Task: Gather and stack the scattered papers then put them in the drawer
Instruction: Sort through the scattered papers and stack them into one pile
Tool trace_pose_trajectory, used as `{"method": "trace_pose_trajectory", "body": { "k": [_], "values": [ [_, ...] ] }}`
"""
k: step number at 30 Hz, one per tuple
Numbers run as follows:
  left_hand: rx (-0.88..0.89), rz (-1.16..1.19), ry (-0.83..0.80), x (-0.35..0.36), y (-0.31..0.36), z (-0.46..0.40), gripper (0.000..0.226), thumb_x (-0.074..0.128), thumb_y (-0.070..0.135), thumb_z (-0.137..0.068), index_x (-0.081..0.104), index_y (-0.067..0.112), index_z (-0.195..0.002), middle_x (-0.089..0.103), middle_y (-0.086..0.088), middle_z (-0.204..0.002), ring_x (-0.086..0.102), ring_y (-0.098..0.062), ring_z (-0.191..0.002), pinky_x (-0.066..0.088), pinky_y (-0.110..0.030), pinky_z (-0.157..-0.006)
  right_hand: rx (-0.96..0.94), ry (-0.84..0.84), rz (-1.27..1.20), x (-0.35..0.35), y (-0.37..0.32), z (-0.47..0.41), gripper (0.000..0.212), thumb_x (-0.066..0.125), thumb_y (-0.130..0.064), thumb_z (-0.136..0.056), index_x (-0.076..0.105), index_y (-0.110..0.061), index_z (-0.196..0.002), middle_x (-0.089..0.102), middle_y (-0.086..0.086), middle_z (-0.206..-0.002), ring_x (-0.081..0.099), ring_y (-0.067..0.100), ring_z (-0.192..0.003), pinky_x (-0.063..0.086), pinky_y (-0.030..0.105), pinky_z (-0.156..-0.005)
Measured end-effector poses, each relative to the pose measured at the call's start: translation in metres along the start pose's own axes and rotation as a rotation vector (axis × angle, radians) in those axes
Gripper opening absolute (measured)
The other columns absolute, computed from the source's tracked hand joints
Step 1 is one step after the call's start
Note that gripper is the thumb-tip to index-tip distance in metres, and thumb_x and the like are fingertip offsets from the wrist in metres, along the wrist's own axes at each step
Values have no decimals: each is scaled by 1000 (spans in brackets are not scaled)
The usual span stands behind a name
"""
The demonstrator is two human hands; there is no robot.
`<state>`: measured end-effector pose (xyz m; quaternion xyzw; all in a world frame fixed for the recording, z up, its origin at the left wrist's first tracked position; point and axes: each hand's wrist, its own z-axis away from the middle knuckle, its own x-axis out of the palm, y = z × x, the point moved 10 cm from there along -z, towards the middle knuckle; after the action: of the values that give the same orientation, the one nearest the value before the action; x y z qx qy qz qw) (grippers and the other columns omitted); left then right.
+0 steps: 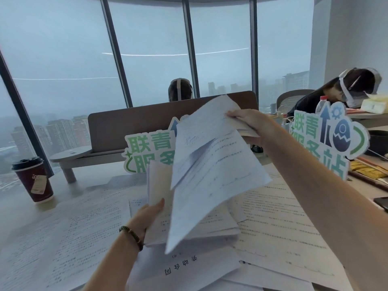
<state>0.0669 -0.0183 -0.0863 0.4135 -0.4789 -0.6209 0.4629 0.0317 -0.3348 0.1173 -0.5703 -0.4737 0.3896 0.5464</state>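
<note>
The right hand [248,120] pinches the far edge of a loose sheaf of thin white printed sheets [210,164], raised above the desk; the sheets fan out, bend softly and hang down towards the person, one corner folded over. The left hand [147,215], a dark beaded bracelet [131,236] on its wrist, grips the near edge of a second, thicker bundle of white pages [159,185] held upright, thumb in front of the sheets. More flat printed papers [69,223] lie scattered and overlapping on the pale smooth tabletop [19,206], covering most of its near part. The sheet lying nearest the person [184,267] bears large characters, 劳动合同, seen upside down. No drawer shows in the view.

At the left, standing on a bare stretch of table apart from the papers, is a dark red paper cup with a black plastic lid [33,179] and a small tan tag. Behind the papers stands a brown rounded desk divider [136,122], and before it a green and white cut-out sign [151,152] reading 联青 above 服务. A second such sign [327,135], with a blue arrow, gear and cracked egg, stands at the right. Yellow packets [367,171] lie beyond it.
</note>
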Motion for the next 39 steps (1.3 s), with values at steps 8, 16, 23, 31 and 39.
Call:
{"method": "trace_pose_trajectory", "body": {
  "k": [8, 16, 23, 31, 39],
  "values": [
    [38, 326, -287, 29, 17, 6, 46, 41, 57, -94, 62, 21, -114, 77, 4, -92, 74, -8, -80, 58, -22, -64, 162, 114, 501, -29, 90, -10, 38, 63, -25, -97, 59, -4, -128, 63, 11, -115, 63, 22, -78, 50, 27, -66],
    [-23, 202, -290, 21, -3, 0, 57, 78, 23, -78, 59, 0, -127, 66, -25, -120, 71, -38, -95, 61, -43, -70, 342, 137, 412, -47, 166, 4, 22, 67, -18, -95, 61, -3, -110, 57, 9, -115, 54, 30, -102, 43, 35, -83],
    [-29, 121, -233, 21, -8, 0, 51, 72, 5, -72, 61, -6, -121, 68, -29, -113, 70, -42, -91, 61, -44, -65, 367, 100, 224, -30, 194, 11, 19, 71, -18, -92, 64, -1, -89, 68, 11, -87, 67, 29, -81, 55, 37, -73],
    [-3, 136, -247, 24, -3, 4, 50, 72, 6, -72, 62, -4, -120, 67, -31, -111, 71, -39, -84, 61, -44, -63, 394, 2, 65, 2, 208, 20, 8, 70, -9, -92, 65, -4, -96, 73, 17, -97, 70, 36, -94, 57, 50, -84],
    [11, 174, -262, 28, 1, 6, 49, 69, 18, -77, 62, 0, -122, 68, -25, -115, 69, -41, -97, 61, -46, -71, 312, 20, 117, -2, 206, 8, 26, 71, -1, -88, 63, -9, -111, 70, 9, -117, 65, 33, -111, 50, 51, -101]
  ]
}}
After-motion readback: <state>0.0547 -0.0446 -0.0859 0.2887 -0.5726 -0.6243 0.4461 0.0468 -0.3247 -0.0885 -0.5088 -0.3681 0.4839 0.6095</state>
